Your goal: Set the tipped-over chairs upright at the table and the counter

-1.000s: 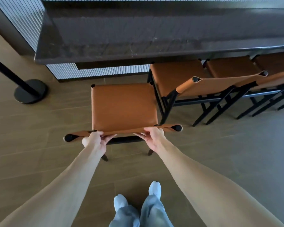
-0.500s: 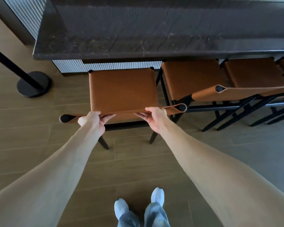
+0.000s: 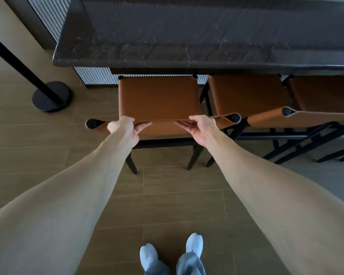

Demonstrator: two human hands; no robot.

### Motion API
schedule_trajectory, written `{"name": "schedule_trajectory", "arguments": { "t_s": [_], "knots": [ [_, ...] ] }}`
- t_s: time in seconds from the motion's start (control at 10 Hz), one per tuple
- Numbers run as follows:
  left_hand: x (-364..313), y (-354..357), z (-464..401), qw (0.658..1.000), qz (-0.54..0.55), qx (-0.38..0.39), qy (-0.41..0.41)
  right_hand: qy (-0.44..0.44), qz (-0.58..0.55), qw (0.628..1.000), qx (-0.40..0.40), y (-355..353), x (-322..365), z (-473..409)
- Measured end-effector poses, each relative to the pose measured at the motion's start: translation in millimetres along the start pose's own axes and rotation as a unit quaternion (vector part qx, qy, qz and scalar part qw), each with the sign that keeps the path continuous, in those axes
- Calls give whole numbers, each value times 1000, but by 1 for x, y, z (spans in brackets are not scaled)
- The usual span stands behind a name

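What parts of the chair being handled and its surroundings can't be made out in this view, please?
- Chair front legs: head view, hidden by its own seat.
- Left hand fingers: partly hidden behind the backrest strap.
- Third chair: cut off by the right edge.
- Stanchion top: cut off by the left edge.

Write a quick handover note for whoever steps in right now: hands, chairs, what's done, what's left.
Left hand and right hand both grip the leather backrest of the leftmost chair.
That chair stands upright on its legs, its seat's far edge at the counter edge.
Two more chairs stand upright to its right.
Done: this chair is upright.
Left: let go; check for tipped chairs out of view, including the table.
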State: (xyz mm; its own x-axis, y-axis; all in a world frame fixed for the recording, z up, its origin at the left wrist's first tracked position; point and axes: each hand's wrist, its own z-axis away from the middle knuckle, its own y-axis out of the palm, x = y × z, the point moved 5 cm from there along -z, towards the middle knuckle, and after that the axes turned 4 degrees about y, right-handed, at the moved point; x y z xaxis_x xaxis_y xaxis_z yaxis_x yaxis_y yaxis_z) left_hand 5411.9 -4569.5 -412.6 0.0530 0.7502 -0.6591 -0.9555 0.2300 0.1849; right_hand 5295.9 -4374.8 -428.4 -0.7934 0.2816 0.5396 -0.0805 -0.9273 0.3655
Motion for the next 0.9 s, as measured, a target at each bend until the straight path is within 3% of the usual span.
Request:
{"name": "schedule_trajectory", "arguments": {
  "t_s": [0.4, 0.6, 0.7, 0.8, 0.9],
  "knots": [
    [-4, 7, -8, 999, -6, 38, 16, -10, -15, 998, 56, 5, 7, -15],
    [-1, 5, -3, 998, -52, 24, 35, -18, 24, 999, 41, 5, 5, -9],
    [6, -3, 4, 990, -132, 37, 29, -19, 88, 996, 14, 1, 5, 2],
    [14, -15, 21, 971, -219, 96, 5, -3, 233, 972, -1, -5, 4, 23],
    [7, -25, 49, 943, -284, 165, 61, -71, 335, 939, 10, -4, 10, 55]
  ]
}}
